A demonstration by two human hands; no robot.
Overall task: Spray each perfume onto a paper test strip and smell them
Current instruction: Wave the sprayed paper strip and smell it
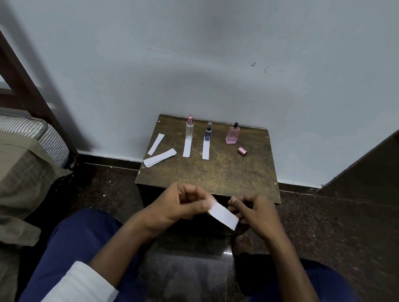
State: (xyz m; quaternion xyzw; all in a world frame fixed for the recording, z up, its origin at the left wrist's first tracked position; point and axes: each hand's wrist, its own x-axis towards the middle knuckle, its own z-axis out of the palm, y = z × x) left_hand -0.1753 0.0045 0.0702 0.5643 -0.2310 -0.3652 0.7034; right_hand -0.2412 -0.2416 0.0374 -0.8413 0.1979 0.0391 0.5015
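My left hand (180, 204) pinches one end of a white paper strip (223, 215) in front of the small table's near edge. My right hand (252, 211) is at the strip's other end, fingers curled beside and behind it. At the back of the wooden table (228, 176) stand three perfumes: a clear bottle with a pink cap (189, 127), a small blue bottle (208, 131) and a pink bottle (233, 134) without its cap. The pink cap (242, 151) lies to the right. A strip lies in front of the clear bottle (187, 147) and another before the blue one (206, 149).
A loose strip (156, 144) and a small stack of strips (159, 160) lie on the table's left side. A bed with a striped pillow (23, 130) and wooden frame is at the left. The wall rises right behind the table. My knees in blue trousers flank the dark floor.
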